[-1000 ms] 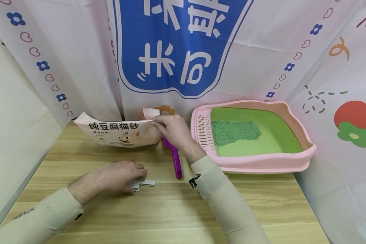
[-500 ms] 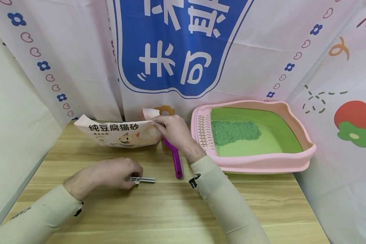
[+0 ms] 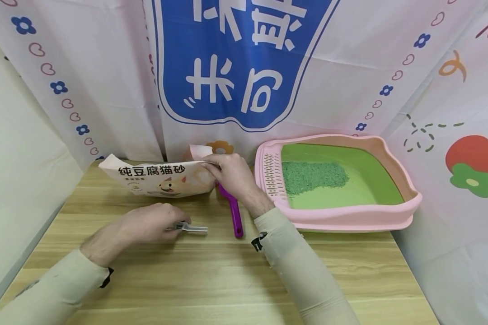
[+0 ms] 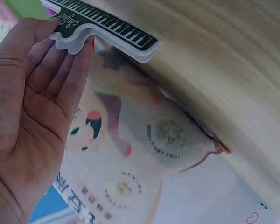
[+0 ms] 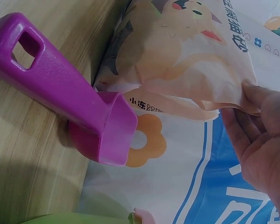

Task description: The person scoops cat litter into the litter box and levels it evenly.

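Observation:
A pale pink cat litter bag [image 3: 146,183] with a cartoon cat stands at the back left of the table. My right hand [image 3: 232,176] pinches the top edge at the bag's right corner; in the right wrist view, thumb and fingers lie either side of the folded edge. In front of the bag, my left hand [image 3: 156,221] holds a long clip [image 3: 196,229] by its handle end. Piano keys and the word "Music" decorate the clip [image 4: 109,25] in the left wrist view. Its long end points right in the head view, apart from the bag.
A purple litter scoop [image 3: 236,219] lies right of the bag, its handle toward me and its head partly hidden behind my right hand. A pink and green litter box [image 3: 354,217] with green litter [image 3: 315,176] stands at the back right. Printed cloth hangs behind.
My left hand has lifted the clip slightly off the table and moved a little toward the bag, turning the clip. The right hand has stayed on the bag's corner.

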Tool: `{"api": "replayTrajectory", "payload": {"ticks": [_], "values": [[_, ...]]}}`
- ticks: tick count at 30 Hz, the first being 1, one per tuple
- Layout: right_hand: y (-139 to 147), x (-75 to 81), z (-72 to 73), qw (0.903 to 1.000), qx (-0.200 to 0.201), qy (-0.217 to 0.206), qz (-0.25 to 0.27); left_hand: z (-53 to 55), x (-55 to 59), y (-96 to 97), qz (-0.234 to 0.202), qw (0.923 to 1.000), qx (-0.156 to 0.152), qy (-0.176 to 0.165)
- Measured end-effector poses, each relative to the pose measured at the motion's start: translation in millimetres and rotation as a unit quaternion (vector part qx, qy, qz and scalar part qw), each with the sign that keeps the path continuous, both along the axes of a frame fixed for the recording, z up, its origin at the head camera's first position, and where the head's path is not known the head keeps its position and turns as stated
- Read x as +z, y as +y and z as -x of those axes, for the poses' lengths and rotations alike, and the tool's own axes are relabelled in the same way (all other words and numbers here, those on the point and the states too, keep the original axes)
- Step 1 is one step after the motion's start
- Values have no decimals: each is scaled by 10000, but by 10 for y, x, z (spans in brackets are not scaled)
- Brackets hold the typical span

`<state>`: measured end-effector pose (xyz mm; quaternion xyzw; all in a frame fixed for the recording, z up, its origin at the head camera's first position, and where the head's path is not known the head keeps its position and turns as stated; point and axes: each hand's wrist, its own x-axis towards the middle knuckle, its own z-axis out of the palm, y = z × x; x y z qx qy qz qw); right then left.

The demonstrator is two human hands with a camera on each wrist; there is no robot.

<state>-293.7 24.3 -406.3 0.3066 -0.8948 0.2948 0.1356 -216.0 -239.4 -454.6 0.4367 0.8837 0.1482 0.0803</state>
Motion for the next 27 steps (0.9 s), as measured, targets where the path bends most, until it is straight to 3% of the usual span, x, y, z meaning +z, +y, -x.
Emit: {"api": "replayTrajectory", "payload": {"ticks": [7, 13, 20, 27], "values": [[-6, 1, 2, 10000, -19, -5, 5, 7, 167, -98, -243, 9985, 462, 148], [-8, -2, 5, 10000, -44, -38, 5, -9, 300, -182, -529, 9944, 712, 577], [-14, 1, 2, 10000, -68, -56, 44, -14, 409, -285, -851, 9850, 965, 1152], [-20, 0, -1, 9999, -89, -48, 44, -3, 497, -405, -1193, 9729, 1418, 1380]]}}
